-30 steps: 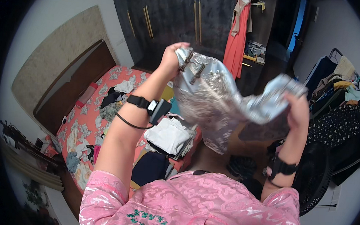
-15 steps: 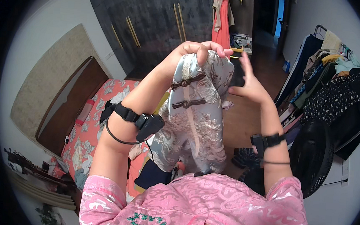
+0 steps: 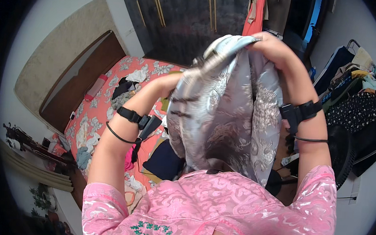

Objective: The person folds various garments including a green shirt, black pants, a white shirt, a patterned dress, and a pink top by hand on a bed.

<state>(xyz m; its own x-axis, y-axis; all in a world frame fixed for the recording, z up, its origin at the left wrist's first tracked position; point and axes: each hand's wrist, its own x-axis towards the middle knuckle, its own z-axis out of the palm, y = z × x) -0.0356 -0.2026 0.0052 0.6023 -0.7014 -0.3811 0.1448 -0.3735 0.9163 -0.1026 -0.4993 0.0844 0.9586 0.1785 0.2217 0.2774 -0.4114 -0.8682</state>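
A silvery blue brocade jacket with raised floral patterns and dark knotted fastenings hangs in front of my chest. At its upper right, my right hand is closed on the fabric's top edge. My left hand is at the jacket's left side, its fingers hidden by cloth and blur. The jacket hangs in loose folds between both arms, its lower part opening in a dark hollow near my pink top.
To the left stands a bed with a coral floral sheet and scattered clothes. Dark folded cloth lies on its near part. A loaded clothes rack and a black fan stand at right. A dark wardrobe is at the back.
My right hand, previously open and apart from the jacket, now grips its top edge. My left hand has moved down and left from the top. The jacket has spread wider.
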